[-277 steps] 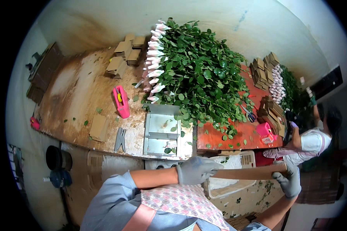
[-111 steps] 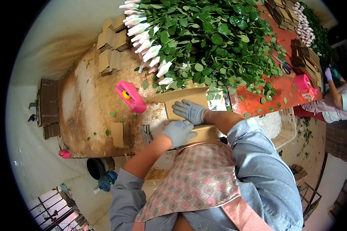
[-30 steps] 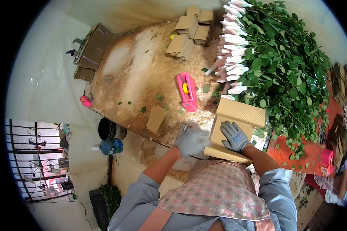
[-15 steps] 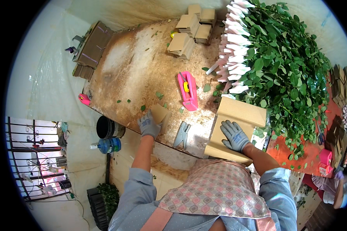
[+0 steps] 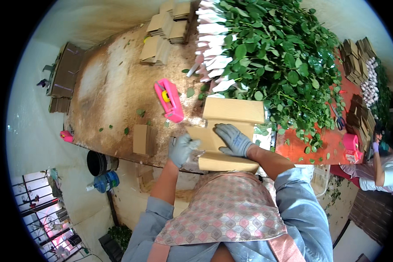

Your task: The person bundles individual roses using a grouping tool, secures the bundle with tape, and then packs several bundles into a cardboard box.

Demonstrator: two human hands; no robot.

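Observation:
My right hand (image 5: 235, 140), in a grey glove, lies flat with fingers stretched over the middle of a bent sheet of corrugated cardboard (image 5: 233, 111). The sheet's far and near edges are turned up. A smaller cardboard piece (image 5: 196, 133) juts from its left side. At that side my left hand (image 5: 182, 149), also gloved, is closed round a grey plier stapler, mostly hidden by the fingers. Left of this hand a small stack of cut cardboard (image 5: 143, 139) rests near the table edge. A pink tape dispenser (image 5: 170, 101) with a yellow core stands beyond.
Leafy stems (image 5: 284, 56) with white-wrapped ends pile up at the far right. Folded cardboard stacks (image 5: 159, 26) stand at the back. A black bucket (image 5: 101, 162) and a blue water bottle (image 5: 105, 182) are left below the table. Another person (image 5: 382, 170) works at far right.
My left hand has left the small cardboard stack, taken up the plier stapler from the table and moved right to the sheet. My right hand stays on the cardboard. The view has shifted right.

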